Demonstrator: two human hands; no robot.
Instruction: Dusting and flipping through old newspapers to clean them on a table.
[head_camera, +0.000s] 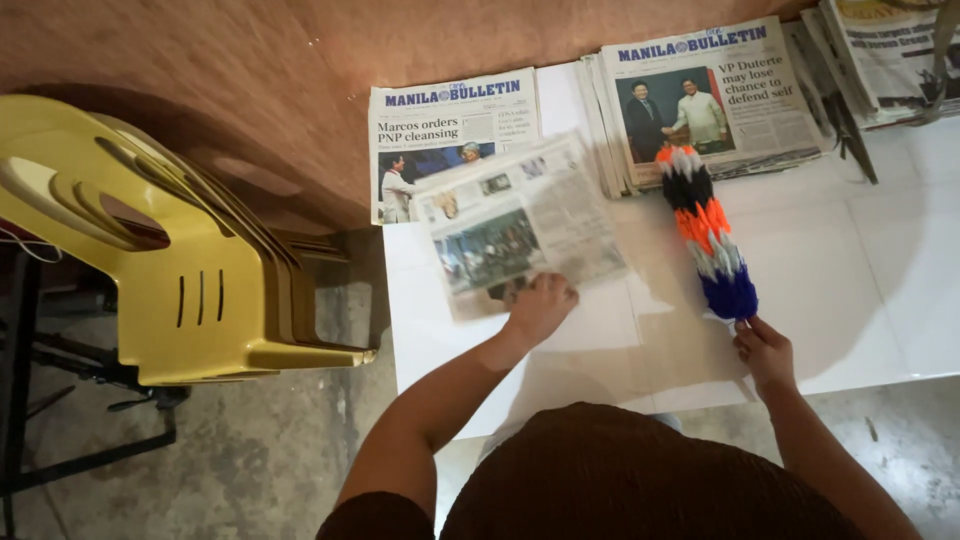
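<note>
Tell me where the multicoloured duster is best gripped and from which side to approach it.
Probably at its near, blue end, coming from the person's side. The duster lies lengthwise away from the person, bristly all along, and its handle end points toward the right hand, which is already at it. The left hand rests on a newspaper sheet.

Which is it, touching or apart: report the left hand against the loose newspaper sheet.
Touching. The head view shows the left hand pressed on the lower edge of the loose newspaper sheet, fingers overlapping the paper with no gap.
</note>
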